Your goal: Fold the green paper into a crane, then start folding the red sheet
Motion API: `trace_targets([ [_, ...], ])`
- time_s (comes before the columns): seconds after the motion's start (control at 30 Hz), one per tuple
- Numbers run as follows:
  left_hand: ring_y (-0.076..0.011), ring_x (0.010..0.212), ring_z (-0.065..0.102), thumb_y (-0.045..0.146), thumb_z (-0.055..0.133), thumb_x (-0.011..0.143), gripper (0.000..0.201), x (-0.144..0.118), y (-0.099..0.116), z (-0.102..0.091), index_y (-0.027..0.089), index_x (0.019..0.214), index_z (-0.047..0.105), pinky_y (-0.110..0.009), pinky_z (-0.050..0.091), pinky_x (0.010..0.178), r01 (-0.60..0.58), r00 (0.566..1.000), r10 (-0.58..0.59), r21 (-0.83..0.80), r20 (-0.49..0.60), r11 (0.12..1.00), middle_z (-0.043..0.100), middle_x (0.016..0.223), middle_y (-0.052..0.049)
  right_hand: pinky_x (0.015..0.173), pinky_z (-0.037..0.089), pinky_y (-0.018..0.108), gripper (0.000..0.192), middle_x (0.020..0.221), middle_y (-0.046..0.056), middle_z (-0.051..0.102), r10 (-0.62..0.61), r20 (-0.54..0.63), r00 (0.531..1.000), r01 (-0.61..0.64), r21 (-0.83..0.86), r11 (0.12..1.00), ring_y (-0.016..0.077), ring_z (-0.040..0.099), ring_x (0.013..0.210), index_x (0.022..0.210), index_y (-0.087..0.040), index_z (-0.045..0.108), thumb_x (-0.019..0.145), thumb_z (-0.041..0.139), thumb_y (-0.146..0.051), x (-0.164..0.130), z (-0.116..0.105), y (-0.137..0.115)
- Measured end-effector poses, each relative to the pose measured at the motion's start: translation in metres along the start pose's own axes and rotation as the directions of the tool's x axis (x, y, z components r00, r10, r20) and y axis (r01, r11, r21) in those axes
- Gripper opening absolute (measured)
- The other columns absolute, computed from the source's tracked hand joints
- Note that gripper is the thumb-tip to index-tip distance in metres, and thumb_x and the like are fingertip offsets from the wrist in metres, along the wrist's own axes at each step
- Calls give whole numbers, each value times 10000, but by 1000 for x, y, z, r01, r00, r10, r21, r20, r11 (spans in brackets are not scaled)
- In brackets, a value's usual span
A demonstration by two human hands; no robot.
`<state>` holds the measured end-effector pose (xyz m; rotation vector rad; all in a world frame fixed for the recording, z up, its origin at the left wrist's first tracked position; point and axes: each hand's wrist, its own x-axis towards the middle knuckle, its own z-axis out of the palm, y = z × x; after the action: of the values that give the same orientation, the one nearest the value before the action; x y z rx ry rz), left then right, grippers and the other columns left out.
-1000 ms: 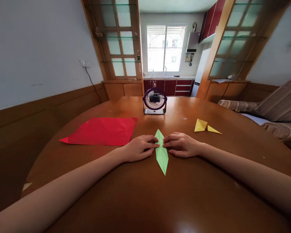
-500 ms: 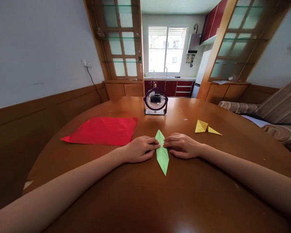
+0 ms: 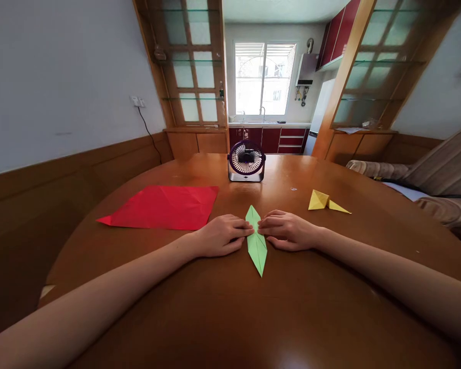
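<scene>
A round wooden table carries everything in sight, and no bowl, box or tray stands on it; the things lie straight on the bare wood. Near the middle of the table, a little toward the near edge, lies a narrow green folded paper, a long diamond with one tip toward the far edge and the other toward the person. The left hand rests palm down on the wood just left of it, fingers curled loosely and held together, the fingertips touching the paper's left edge at its widest part. The right hand mirrors it from the other side, palm down, fingers bent and close together, their tips meeting the paper's right edge at the same height. Whether either hand pinches a flap or only presses on it cannot be told, since the fingertips cover that spot. Both forearms run flat and low over the table from the near edge, converging on the paper, with the wrists straight. Toward the left edge lies a large red sheet, flat and creased, well apart from the green piece but near the left hand. Toward the right edge sits a small yellow folded paper, partly raised. Toward the far edge, in line with the green paper, a small dark desk fan stands upright facing the person.
</scene>
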<state>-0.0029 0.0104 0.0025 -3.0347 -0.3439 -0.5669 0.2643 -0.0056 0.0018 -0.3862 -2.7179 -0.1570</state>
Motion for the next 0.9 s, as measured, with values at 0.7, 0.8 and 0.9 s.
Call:
trace_targets([
  [0.7,-221,1115,582,199,427,934,369,0,-1,0,227,1249,616,-371,443,986,83,995,-78,-96,55,992,637,1214,-71,912,499,395,285,1069,112,664,133,-27,991,-127,167,978,209,621,1005,1131,-171,675,923,482,-204,-3,1,1],
  [0.8,-223,1165,561,185,424,932,376,-3,-2,0,219,1261,602,-387,423,1022,109,993,-100,-145,66,983,624,1255,-67,914,496,397,267,1060,114,665,146,-30,989,-139,168,976,210,623,1008,1102,-168,684,919,491,-192,-3,2,1],
  [0.9,-212,1187,557,167,410,931,360,-4,-4,0,200,1220,622,-378,414,1044,137,990,-127,-199,61,971,628,1263,-68,918,490,394,254,1054,114,662,142,-22,990,-136,171,976,210,621,1006,1084,-161,687,917,499,-197,-2,2,0],
])
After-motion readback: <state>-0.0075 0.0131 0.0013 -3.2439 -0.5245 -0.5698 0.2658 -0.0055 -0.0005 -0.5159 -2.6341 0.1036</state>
